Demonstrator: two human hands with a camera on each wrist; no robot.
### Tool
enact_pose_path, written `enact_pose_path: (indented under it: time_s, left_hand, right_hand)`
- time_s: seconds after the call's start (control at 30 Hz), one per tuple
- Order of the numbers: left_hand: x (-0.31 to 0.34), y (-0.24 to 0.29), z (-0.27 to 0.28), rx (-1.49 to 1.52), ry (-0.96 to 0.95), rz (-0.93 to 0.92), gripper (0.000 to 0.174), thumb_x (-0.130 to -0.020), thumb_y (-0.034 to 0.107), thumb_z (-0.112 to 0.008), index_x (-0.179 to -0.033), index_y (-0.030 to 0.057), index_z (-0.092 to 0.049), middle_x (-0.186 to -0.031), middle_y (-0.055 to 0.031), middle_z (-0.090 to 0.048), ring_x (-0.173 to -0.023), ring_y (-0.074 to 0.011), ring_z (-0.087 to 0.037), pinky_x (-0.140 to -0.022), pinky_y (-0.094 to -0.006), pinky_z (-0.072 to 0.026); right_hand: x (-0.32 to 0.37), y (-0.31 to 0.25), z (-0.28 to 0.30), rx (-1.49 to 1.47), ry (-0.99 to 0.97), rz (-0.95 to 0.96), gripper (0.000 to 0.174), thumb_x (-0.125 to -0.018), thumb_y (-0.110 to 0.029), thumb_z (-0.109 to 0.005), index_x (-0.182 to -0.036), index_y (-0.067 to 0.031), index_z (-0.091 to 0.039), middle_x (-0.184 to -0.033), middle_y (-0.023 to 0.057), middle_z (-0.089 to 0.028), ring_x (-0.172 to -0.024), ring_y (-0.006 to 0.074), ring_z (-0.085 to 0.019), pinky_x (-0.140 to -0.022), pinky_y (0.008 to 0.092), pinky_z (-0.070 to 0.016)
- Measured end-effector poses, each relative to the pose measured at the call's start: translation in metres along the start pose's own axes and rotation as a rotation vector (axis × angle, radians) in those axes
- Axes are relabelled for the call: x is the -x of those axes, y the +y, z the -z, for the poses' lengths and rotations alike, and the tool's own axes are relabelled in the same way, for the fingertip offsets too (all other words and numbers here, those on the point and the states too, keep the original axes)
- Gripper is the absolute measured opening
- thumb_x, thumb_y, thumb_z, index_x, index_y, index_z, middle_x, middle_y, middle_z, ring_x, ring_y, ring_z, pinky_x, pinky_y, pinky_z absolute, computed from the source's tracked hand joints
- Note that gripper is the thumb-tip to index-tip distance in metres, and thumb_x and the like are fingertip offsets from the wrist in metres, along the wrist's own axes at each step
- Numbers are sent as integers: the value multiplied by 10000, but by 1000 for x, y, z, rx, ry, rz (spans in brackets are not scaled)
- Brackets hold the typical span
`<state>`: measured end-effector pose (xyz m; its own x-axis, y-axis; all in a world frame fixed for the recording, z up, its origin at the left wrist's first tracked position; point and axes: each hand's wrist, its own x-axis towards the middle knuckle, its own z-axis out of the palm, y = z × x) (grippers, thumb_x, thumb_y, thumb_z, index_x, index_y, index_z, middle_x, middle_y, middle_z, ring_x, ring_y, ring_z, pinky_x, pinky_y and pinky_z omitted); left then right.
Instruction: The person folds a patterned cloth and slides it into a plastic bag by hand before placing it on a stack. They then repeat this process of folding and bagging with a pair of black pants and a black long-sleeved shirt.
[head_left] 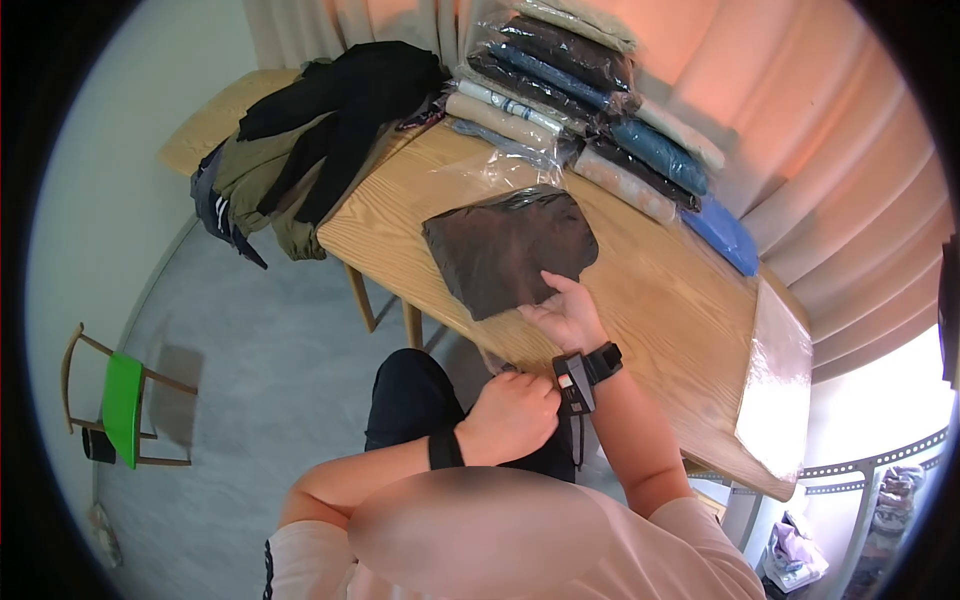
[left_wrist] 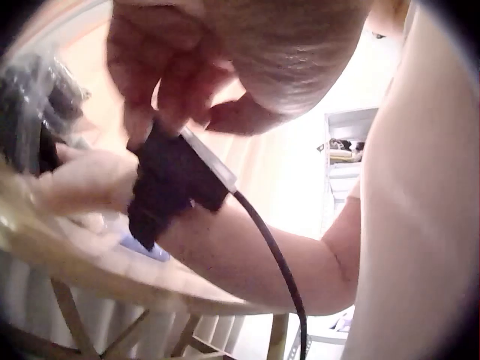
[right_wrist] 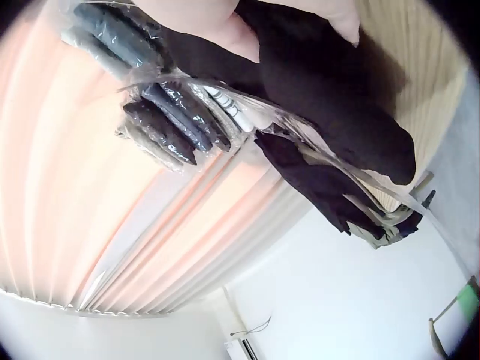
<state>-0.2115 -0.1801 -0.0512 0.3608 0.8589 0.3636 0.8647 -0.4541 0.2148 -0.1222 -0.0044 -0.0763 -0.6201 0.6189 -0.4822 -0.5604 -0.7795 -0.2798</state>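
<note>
My right hand holds the near edge of a folded dark garment in a clear plastic bag, thumb on top. The bag's loose clear end spreads toward the back of the table. In the right wrist view, fingers grip the dark cloth beside the bag's edge. My left hand is at my right wrist, its curled fingers pinching the black wrist camera strapped there. A black cable hangs from that camera.
Bagged folded clothes are stacked at the back of the wooden table. Loose dark and olive clothes pile up at the left. Clear plastic bags lie at the right end. A green chair stands on the floor.
</note>
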Motion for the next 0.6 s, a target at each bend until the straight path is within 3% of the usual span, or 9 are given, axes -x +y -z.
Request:
enact_pose_path:
  time_s: [0.07,0.1,0.13,0.2,0.23,0.3,0.4,0.6]
  left_hand:
    - [-1,0,35,239,82,-52,250,-688,181,-679,-870,30,-598,-870,-138,-558,-863,-292,-558,-772,-402,-451]
    - [-8,-7,39,146,346,-88,281,-639,159,-700,-868,55,-575,-866,-131,-533,-828,-299,-540,-696,-412,-436]
    - [-18,-9,51,121,388,-9,446,-625,139,-707,-1036,37,-566,-1030,-165,-542,-965,-332,-539,-780,-409,-440]
    - [-30,-18,55,30,335,72,631,-659,109,-676,-1249,3,-478,-1270,-212,-472,-1176,-391,-459,-928,-425,-409]
    - [-29,-21,49,27,339,72,631,-659,109,-676,-1249,3,-478,-1270,-212,-472,-1176,-391,-459,-928,-425,-409]
    - [-27,-34,26,-106,164,146,682,-719,43,-597,-1361,-27,-377,-1409,-232,-365,-1323,-398,-329,-1058,-441,-324]
    - [-23,-42,11,27,132,169,620,-750,-34,-505,-1357,-43,-381,-1410,-225,-375,-1337,-382,-321,-1091,-456,-291]
    - [-22,-35,22,232,184,84,573,-761,-62,-470,-1332,-47,-418,-1387,-218,-415,-1325,-358,-358,-1092,-459,-295]
  right_hand:
    - [13,3,5,63,-24,60,444,-924,-91,-500,-1314,25,-324,-1326,206,-409,-1210,354,-430,-1059,479,-327]
    - [16,1,9,31,-56,-37,444,-930,-101,-497,-1310,42,-316,-1313,210,-415,-1203,349,-435,-1056,481,-334]
    - [18,0,12,0,-93,-135,446,-936,-111,-493,-1305,60,-308,-1299,214,-421,-1195,343,-440,-1053,484,-341]
    - [15,7,19,53,-116,-34,456,-939,-119,-495,-1301,73,-295,-1297,218,-412,-1189,339,-443,-1052,484,-343]
    - [13,10,21,111,-140,61,467,-942,-128,-497,-1297,86,-282,-1295,222,-403,-1183,335,-447,-1052,485,-345]
    - [17,14,18,138,-148,83,473,-942,-129,-501,-1298,84,-274,-1298,222,-391,-1179,332,-449,-1050,485,-349]
    - [14,15,21,163,-132,107,495,-937,-126,-517,-1303,79,-255,-1312,222,-359,-1172,321,-453,-1041,478,-362]
    - [20,18,19,139,-85,99,394,-934,-117,-521,-1238,67,-352,-1214,201,-453,-1101,304,-507,-1005,428,-413]
